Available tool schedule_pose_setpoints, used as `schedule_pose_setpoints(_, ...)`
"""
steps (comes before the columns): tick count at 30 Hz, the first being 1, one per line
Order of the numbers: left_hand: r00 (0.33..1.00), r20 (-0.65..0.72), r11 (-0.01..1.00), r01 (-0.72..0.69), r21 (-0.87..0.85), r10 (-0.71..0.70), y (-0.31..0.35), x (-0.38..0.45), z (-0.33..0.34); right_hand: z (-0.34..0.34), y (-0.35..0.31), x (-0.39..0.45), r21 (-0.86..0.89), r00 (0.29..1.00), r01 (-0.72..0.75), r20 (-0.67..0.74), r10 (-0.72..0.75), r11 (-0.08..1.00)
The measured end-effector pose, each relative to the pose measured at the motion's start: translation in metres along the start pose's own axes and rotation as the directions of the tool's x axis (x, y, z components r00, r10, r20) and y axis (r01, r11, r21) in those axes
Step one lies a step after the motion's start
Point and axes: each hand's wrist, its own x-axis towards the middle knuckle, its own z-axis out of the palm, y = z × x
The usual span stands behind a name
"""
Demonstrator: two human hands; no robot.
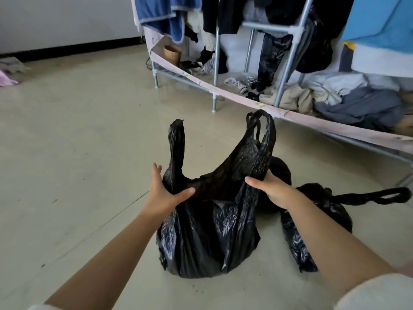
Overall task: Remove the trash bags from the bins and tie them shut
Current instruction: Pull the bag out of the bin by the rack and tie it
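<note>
Your left hand (164, 193) and right hand (271, 190) each clamp one handle (177, 142) of the bag (207, 238) standing on the floor (78, 142) between them, so cross handles inward.

Two black trash bags (207, 231) on the floor; two hands (164, 193); one clothes rack (215, 63).

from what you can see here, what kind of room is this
Most likely a bedroom or dorm-type living space. A metal-frame clothes rack hangs with garments, a pile of laundry lies at its base, and both hands grip a black trash bag on the bare tiled floor.
</note>
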Motion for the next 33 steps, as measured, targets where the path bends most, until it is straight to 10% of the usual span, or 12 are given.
schedule_pose_setpoints(8,0.990,-0.125,0.967,0.091,0.238,-0.063,0.019,0.006,0.016,0.021,0.003,0.053,0.204,0.996,0.059,0.060,-0.072,0.977)
schedule_pose_setpoints(14,0.943,-0.273,0.929,0.081,-0.361,-0.188,0.009,0.009,0.037,0.027,0.012,0.060,0.592,0.999,-0.022,0.051,-0.010,0.806)
schedule_pose_setpoints(20,0.950,-0.253,0.929,0.085,-0.361,-0.185,-0.023,-0.003,0.044,0.040,0.014,0.060,0.303,0.989,-0.079,0.140,0.038,0.950)
schedule_pose_setpoints(26,0.871,-0.272,0.568,0.009,-0.823,-0.408,-0.034,0.007,0.032,0.041,0.032,0.060,0.562,0.985,-0.157,0.029,0.170,0.812)
schedule_pose_setpoints(31,0.922,-0.159,0.415,0.001,-0.910,-0.352,-0.035,0.012,0.039,0.040,0.033,0.047,0.886,0.998,-0.033,0.007,0.058,0.462)
schedule_pose_setpoints(33,0.923,-0.085,0.413,0.084,-0.907,-0.375,-0.035,0.016,0.041,0.045,0.036,0.044,0.857,0.998,-0.017,-0.012,0.054,0.515)
